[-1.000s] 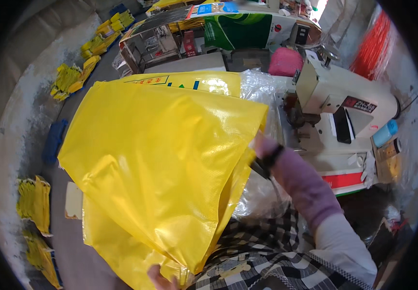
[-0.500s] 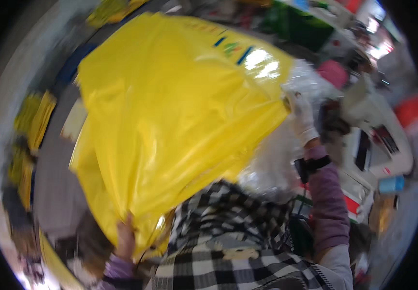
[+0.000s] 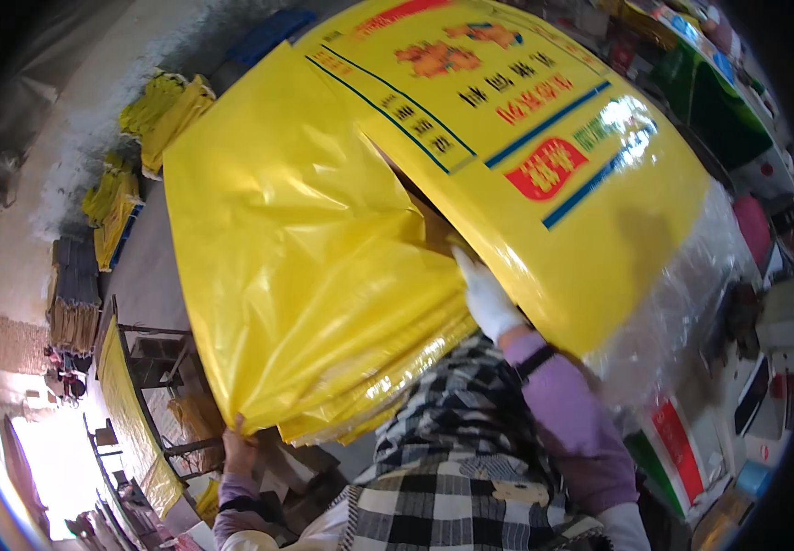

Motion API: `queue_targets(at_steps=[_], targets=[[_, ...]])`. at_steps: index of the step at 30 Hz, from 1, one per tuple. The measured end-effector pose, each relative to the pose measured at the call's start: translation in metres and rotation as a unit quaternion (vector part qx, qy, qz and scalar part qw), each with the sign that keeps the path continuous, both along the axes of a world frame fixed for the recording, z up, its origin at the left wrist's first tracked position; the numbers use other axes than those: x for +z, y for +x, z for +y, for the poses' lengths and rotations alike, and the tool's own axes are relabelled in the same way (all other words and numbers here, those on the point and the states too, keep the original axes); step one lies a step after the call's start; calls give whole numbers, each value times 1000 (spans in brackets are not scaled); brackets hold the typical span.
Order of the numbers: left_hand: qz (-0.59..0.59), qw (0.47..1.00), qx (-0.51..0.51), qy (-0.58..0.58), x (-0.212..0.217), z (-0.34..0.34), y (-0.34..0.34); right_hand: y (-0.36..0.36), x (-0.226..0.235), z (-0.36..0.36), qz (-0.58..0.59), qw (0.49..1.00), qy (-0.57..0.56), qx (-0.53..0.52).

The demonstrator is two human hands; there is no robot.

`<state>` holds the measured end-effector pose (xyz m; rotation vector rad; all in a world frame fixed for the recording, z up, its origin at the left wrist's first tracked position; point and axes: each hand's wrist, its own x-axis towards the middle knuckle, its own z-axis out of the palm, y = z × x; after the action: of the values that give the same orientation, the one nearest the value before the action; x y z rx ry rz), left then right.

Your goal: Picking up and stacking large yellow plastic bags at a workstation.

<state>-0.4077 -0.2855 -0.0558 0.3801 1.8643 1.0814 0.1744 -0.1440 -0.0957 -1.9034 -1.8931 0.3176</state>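
Note:
A large yellow plastic bag, unprinted on the side facing up, spreads in creased folds in front of me. My left hand, bare, pinches its near left corner, where the folds draw together. My right hand, in a white glove, is closed at the bag's right edge; its fingertips are partly hidden by the folds. Beyond and to the right lies a yellow printed bag with blue stripes, a red patch and coloured pictures. A dark gap shows between the two.
Clear plastic wrap lies right of the printed bag. Yellow bundles and a stack of flat brown pieces sit at the left. A metal frame stands at the lower left. White-and-red boxes are at the right.
The right hand has moved left and nearer my body, bringing the bag's right edge along. The printed bag now shows widely. The view has shifted, with the left hand still at its corner.

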Motion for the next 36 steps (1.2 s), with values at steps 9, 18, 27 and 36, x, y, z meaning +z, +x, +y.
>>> queue_targets(at_steps=[9, 18, 27, 36], targets=[[-43, 999, -19, -19, -45, -15, 47, 38, -104, -40, -41, 995, 23, -85], [186, 981, -59, -10, -93, -26, 45, 38, -126, -46, -59, 984, -132, -101], [-229, 967, -109, -36, -104, -36, 46, 43, -129, -51, 115, 977, 3, -179], [91, 991, -100, -17, -131, -53, 82, 42, -78, -44, 70, 989, 13, -131]])
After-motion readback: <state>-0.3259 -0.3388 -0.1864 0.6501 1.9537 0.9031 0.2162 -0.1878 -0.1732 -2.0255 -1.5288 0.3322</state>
